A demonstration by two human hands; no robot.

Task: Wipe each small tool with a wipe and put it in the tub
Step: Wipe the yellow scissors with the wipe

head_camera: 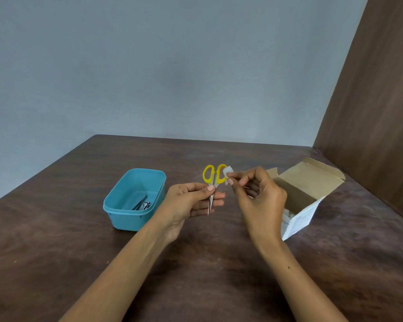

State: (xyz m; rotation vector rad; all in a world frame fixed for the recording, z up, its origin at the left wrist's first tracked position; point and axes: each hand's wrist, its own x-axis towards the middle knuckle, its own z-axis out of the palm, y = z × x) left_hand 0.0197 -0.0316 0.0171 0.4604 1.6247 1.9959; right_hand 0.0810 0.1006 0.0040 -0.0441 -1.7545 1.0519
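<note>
My left hand [191, 201] holds small scissors [213, 180] by the blades, yellow handles up and closed tips pointing down. My right hand [257, 196] pinches a small white wipe [227, 174] against the right handle loop. Both hands hover above the table. To the left stands a blue tub [123, 214] with a few small metal tools [142, 204] lying in its near corner.
An open cardboard box [305, 194] with white packets inside sits right of my right hand. The brown wooden table [56, 252] meets a grey wall at the back and a brown panel on the right.
</note>
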